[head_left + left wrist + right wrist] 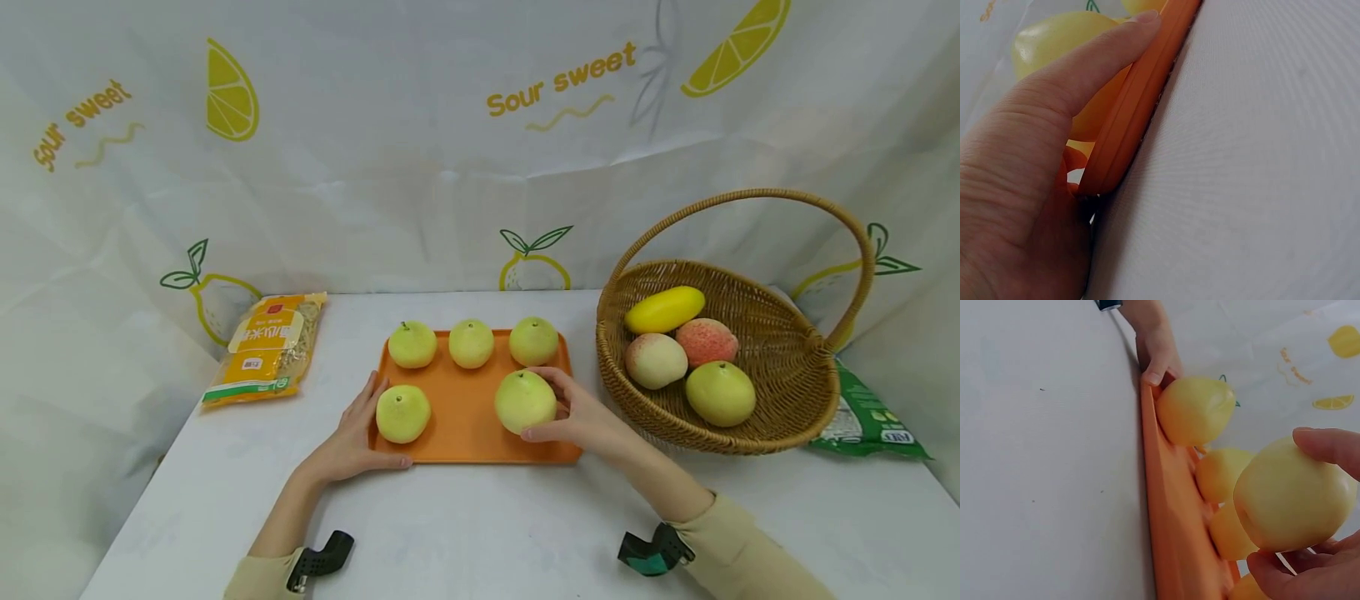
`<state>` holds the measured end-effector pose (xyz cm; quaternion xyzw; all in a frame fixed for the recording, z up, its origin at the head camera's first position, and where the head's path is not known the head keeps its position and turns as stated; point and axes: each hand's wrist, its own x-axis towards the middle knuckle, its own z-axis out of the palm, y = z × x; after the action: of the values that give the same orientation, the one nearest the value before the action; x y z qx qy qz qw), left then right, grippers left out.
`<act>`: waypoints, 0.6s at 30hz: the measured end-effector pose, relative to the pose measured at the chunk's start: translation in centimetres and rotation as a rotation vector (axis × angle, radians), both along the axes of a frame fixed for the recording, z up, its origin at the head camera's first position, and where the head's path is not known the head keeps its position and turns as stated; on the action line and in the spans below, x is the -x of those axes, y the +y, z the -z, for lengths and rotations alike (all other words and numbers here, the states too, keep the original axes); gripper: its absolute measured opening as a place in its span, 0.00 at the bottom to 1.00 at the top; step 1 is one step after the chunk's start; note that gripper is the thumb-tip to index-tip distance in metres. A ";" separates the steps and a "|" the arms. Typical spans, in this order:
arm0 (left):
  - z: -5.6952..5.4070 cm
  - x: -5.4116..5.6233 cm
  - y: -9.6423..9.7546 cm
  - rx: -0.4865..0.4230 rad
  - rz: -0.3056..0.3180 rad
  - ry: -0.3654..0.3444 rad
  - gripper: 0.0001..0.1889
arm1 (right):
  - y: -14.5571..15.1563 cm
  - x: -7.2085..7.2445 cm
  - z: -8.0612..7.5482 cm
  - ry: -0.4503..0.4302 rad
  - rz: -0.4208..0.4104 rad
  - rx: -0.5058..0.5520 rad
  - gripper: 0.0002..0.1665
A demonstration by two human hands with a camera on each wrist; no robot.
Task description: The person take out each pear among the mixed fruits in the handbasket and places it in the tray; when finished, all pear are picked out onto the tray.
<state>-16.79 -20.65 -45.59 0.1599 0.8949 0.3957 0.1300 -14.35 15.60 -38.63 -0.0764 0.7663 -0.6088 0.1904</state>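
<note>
An orange tray (465,417) carries three yellow-green pomelo-like fruits along its back: left (412,345), middle (471,344) and right (533,341). Another such fruit (402,413) stands at the front left. My right hand (573,412) grips a fifth pomelo-like fruit (1294,494) between thumb and fingers, raised over the tray's front right in the right wrist view. At the tray's front left corner, my left hand (352,442) holds the edge. Its thumb lies along the front rim in the left wrist view, while its other fingers run up the left side, partly hidden.
Right of the tray, a wicker basket (795,392) with a tall handle holds a yellow fruit (665,309), two peaches and a green fruit (720,393). A green packet (870,417) lies partly behind it. A yellow food bag (266,346) lies at the back left.
</note>
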 end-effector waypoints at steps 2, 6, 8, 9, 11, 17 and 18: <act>0.0 0.0 0.0 0.003 -0.001 -0.001 0.68 | -0.3 0.1 0.4 -0.016 0.011 -0.001 0.50; 0.0 0.1 0.0 0.004 -0.002 -0.001 0.68 | -1.0 0.1 1.1 -0.035 0.031 -0.014 0.49; 0.0 0.1 0.0 0.002 0.000 -0.001 0.68 | -1.4 0.1 1.4 -0.037 0.033 -0.023 0.49; 0.0 0.0 0.0 0.002 -0.001 0.000 0.68 | -1.5 0.1 1.4 -0.036 0.033 -0.021 0.49; 0.0 0.0 0.0 0.002 -0.001 0.000 0.68 | -1.8 0.1 1.6 -0.031 0.032 -0.017 0.49; 0.0 0.0 0.0 0.001 -0.003 0.000 0.68 | -2.6 0.1 1.9 -0.011 0.034 -0.011 0.49; 0.0 0.0 0.0 0.000 -0.002 -0.001 0.68 | -2.7 0.1 1.9 -0.010 0.034 -0.014 0.49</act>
<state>-16.78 -20.67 -45.62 0.1587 0.8951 0.3959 0.1300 -14.49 12.92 -40.58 -0.0589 0.7710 -0.6068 0.1841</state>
